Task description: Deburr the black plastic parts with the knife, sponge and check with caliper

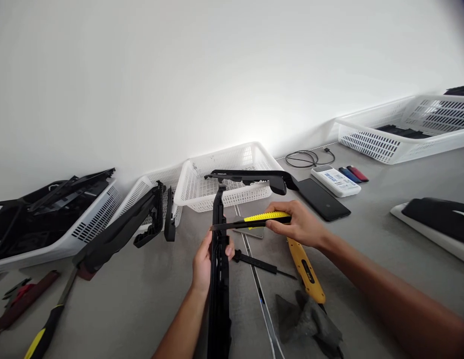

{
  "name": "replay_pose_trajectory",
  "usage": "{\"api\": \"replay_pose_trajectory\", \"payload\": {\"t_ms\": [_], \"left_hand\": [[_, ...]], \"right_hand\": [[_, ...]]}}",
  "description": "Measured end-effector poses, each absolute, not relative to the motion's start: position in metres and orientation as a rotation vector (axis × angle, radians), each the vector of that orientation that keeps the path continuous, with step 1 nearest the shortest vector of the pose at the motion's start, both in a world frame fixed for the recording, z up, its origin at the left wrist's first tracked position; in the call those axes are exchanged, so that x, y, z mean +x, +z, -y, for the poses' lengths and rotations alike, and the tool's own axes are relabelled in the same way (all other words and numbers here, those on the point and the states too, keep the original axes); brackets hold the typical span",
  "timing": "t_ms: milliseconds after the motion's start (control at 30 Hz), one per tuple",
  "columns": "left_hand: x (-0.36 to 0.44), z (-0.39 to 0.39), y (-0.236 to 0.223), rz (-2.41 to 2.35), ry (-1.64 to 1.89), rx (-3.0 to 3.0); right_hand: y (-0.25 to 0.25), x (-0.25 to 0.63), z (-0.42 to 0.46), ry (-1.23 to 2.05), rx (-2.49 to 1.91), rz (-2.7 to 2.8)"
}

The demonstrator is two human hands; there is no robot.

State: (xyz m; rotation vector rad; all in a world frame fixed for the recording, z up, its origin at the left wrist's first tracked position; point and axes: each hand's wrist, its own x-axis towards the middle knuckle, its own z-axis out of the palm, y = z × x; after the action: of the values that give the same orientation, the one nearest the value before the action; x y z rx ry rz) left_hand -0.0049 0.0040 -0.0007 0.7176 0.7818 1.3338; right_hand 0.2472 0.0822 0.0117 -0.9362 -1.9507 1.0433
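Note:
My left hand (202,262) is wrapped round a long black plastic trim piece (219,289), which stands lengthwise before me. Its fingertips show on the piece's right side. In my right hand (297,223) is a yellow and black utility knife (267,217), pointing left. The knife's blade (226,226) lies across the upper part of the trim piece, at or very near its surface. Below the knife, a thin black tool with a narrow shaft (262,264) and a yellow tool handle (306,269) lie on the grey table (153,309).
White baskets stand along the wall: an open one (202,202) with a black trim piece (250,176) across it, a filled one at left (93,219), another at right (389,149). A phone (324,199), a white box (335,181), a cable (303,158) and a grey cloth (310,319) lie rightward.

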Motion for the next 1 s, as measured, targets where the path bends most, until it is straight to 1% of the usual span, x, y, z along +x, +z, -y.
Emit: {"api": "replay_pose_trajectory", "payload": {"t_ms": [133, 233, 333, 467, 633, 700, 867, 1000], "left_hand": [[-0.004, -0.004, 0.002, -0.796, 1.336, 0.696], [0.0, -0.002, 0.004, -0.775, 1.355, 0.748], [0.002, 0.001, 0.002, -0.734, 1.298, 0.797], [0.0, 0.001, -0.004, -0.704, 1.239, 0.816], [-0.007, -0.002, -0.006, -0.761, 1.266, 0.844], [-0.008, -0.003, -0.004, -0.778, 1.282, 0.845], [-0.008, -0.004, 0.0, -0.749, 1.303, 0.838], [-0.008, -0.003, 0.0, -0.73, 1.291, 0.809]], "right_hand": [[0.009, 0.247, -0.083, 1.034, -0.952, 1.943], [0.009, 0.246, -0.084, 0.926, -0.974, 1.939], [0.007, 0.244, -0.083, 0.815, -0.999, 1.937], [0.002, 0.24, -0.083, 0.744, -1.039, 1.923], [0.003, 0.245, -0.085, 0.657, -1.165, 1.83], [0.007, 0.248, -0.086, 0.7, -1.106, 1.838], [0.012, 0.247, -0.082, 0.94, -0.948, 1.922], [0.009, 0.245, -0.082, 0.941, -0.989, 1.91]]}}
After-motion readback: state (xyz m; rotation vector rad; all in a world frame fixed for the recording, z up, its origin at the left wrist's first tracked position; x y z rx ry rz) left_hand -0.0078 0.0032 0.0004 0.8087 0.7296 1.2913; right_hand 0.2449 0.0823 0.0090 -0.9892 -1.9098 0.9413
